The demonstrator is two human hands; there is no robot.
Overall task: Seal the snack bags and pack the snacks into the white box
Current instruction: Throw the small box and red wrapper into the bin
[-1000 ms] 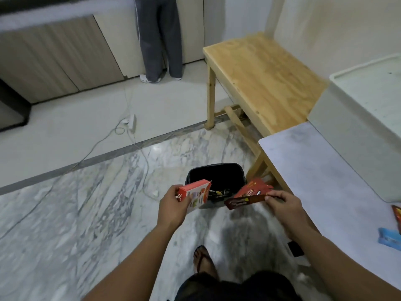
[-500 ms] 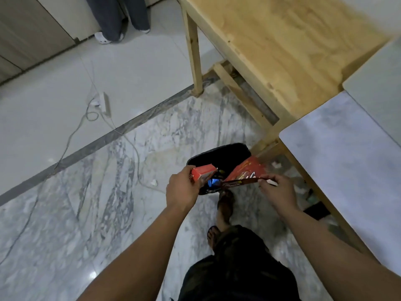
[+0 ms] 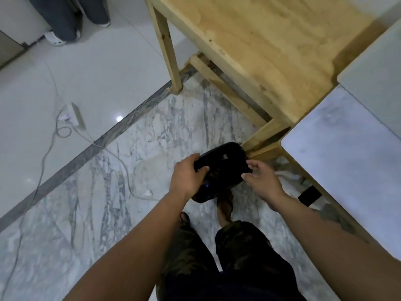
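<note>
A black bin (image 3: 225,157) lined with a dark bag stands on the marble floor beside the wooden table's leg. My left hand (image 3: 187,177) hangs over its near left rim, fingers curled at the edge with nothing seen in them. My right hand (image 3: 259,179) hovers over the bin's right side, fingers spread and empty. A small blue glint (image 3: 206,185) shows inside the bin; the red snack packs are not visible. The white box (image 3: 377,68) shows only as a pale corner at the right edge.
A wooden table (image 3: 260,46) fills the upper right. A grey-white tabletop (image 3: 347,161) lies to the right. A power strip (image 3: 76,114) and cables lie on the floor at left. Another person's legs (image 3: 65,16) stand at top left. My own legs and feet are below.
The red box has left my left hand and the red snack bag my right; both hands are now empty over the bin. The view has tilted further down.
</note>
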